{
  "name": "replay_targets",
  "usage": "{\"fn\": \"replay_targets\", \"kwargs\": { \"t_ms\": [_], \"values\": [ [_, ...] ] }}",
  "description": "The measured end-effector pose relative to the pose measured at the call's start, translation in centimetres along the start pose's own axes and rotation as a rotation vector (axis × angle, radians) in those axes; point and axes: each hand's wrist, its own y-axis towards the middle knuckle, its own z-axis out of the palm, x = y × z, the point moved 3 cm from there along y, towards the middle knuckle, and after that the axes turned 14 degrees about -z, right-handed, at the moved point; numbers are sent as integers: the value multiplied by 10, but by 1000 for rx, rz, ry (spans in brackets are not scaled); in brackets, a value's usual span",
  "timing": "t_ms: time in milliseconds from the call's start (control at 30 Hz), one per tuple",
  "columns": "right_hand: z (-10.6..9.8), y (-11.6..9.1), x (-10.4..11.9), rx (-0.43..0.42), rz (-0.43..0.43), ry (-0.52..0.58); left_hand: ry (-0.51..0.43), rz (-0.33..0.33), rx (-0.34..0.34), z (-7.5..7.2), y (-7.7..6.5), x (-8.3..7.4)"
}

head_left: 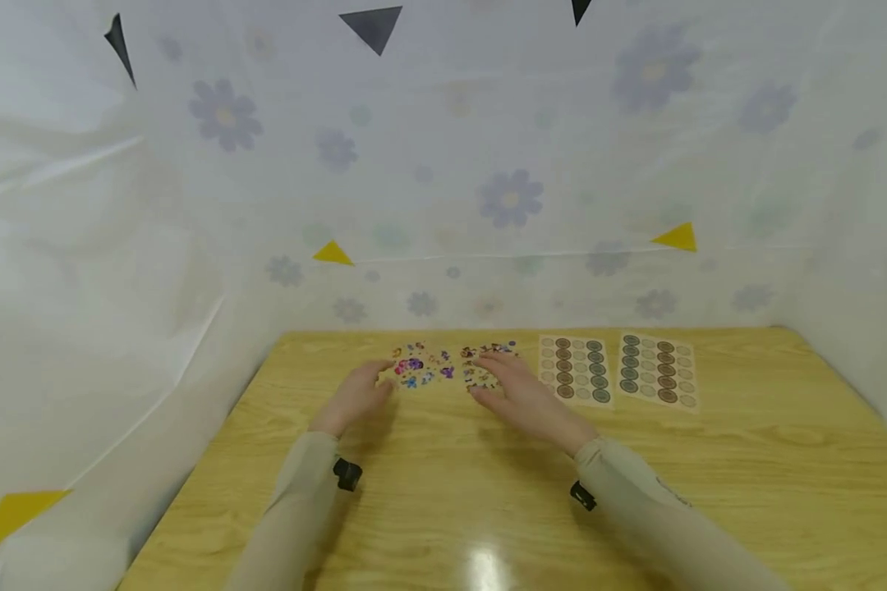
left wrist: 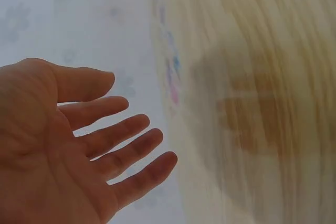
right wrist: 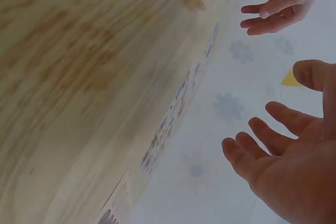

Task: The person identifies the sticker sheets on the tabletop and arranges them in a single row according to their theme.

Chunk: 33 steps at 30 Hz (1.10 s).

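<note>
My left hand hovers over the table near the left edge of a clear sheet of colourful stickers. In the left wrist view its fingers are spread and hold nothing. My right hand is above a second sheet of small dark and yellow stickers and hides part of it. The right wrist view shows that hand's fingers extended, apart from the table, with nothing in them. Just right of it lies a sheet of round stickers, partly behind the hand.
Another sheet of round stickers lies farther right on the wooden table. A white flowered sheet hangs behind the table and along its sides, with yellow triangles on it. A small black device sits at each wrist.
</note>
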Motion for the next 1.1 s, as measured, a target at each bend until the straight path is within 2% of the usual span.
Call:
{"fn": "replay_targets", "kwargs": {
  "t_ms": [133, 233, 433, 667, 900, 1100],
  "values": [
    [14, 21, -6, 29, 24, 58, 39, 8, 26, -4, 19, 8],
    [25, 35, -13, 13, 37, 129, 61, 2, 40, -5, 31, 12],
    [42, 58, -27, -24, 122, 255, 16, -18, 44, 0, 54, 18],
    [48, 75, -33, -58, 134, 290, -41, -32, 22, 6, 79, 23],
    [55, 69, -38, -2, 200, 353, -83, -27, 43, 9, 87, 24],
    [58, 68, -41, 6, 172, 334, -92, -22, 48, 10, 87, 26]
  ]
}}
